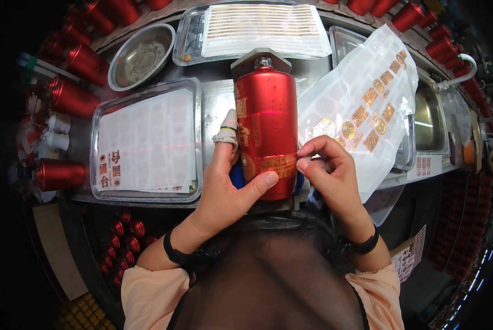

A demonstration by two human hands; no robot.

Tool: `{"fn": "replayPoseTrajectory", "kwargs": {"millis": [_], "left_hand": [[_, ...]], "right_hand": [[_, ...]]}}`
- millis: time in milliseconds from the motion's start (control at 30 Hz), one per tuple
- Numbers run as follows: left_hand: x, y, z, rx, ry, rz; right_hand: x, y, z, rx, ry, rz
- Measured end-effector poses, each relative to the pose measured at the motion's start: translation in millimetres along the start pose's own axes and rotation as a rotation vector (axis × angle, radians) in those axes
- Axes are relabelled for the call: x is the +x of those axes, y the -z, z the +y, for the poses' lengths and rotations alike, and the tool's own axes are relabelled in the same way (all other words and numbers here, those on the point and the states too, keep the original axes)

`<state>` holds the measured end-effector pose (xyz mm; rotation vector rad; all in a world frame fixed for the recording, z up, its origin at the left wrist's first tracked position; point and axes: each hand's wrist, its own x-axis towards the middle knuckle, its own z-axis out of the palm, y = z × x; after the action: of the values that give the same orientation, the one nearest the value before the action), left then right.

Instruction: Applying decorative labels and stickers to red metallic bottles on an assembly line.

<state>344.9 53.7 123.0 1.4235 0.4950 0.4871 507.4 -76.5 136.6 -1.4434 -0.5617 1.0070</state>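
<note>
A shiny red bottle with a bare threaded neck lies in front of me, its neck pointing away. Gold and red decals sit on its left side and lower front. Around its lower left side curls my left hand, thumb on the front beside a decal. One of that hand's fingers wears a whitish cloth finger cover. At the bottle's right edge, by the end of the lower decal, my right hand pinches thumb and forefinger together. Whatever is between those fingertips is too small to make out.
Left of the bottle, a metal tray holds white decal sheets. Farther off are a round metal bowl and another tray of sheets. A large translucent decal sheet drapes at right, beside a sink. Red bottles line the edges.
</note>
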Motion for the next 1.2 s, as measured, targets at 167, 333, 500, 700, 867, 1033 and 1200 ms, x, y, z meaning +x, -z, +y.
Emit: {"fn": "replayPoseTrajectory", "kwargs": {"millis": [167,333,500,700,867,1033,1200], "left_hand": [[0.8,-0.4,2.0,-0.007,0.001,-0.001],[-0.1,0.7,-0.9,0.009,-0.001,-0.002],[-1.3,1.7,-2.4,-0.002,-0.008,-0.007],[-1.0,1.2,-1.6,0.015,0.009,-0.004],[-2.0,1.9,-1.8,0.0,0.01,-0.009],[-1.5,2.7,-4.0,0.007,0.005,-0.015],[-1.9,2.0,-3.3,-0.001,0.004,-0.008]], "right_hand": [[-0.7,1.9,3.0,0.032,-0.001,-0.005],[-9.5,-2.3,7.2,-0.093,0.056,0.09],[-13.9,-3.8,6.8,-0.176,0.08,0.095],[-3.7,-5.1,7.4,0.01,0.0,0.096],[-0.6,-0.5,8.4,0.034,-0.051,0.032],[-5.4,-6.0,3.4,0.042,-0.012,0.058],[-5.1,-5.6,-3.5,0.102,-0.061,0.055]]}}
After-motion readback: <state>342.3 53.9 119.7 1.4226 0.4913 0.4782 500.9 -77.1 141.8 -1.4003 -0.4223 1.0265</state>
